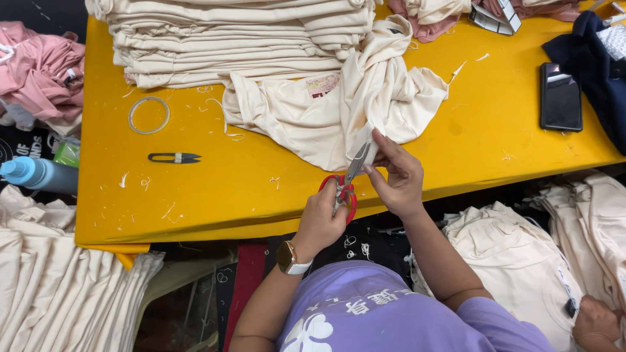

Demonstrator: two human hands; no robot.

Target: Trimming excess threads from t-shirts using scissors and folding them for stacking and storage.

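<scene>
My left hand (pixel 319 221), with a watch on the wrist, is shut on red-handled scissors (pixel 345 186) at the front edge of the yellow table (pixel 195 195). The blades point up toward the lower edge of a crumpled cream garment (pixel 313 114). My right hand (pixel 399 176) pinches that edge of the garment right beside the blades. A printed label shows inside the garment's neck.
A tall stack of folded cream garments (pixel 235 39) sits behind. Thread snips (pixel 175 158), a thin ring (pixel 149 115) and a black phone (pixel 560 96) lie on the table. A blue bottle (pixel 36 175) and pink clothes (pixel 39 72) are at left; cream piles (pixel 521 261) and another person's hand (pixel 596 319) are at lower right.
</scene>
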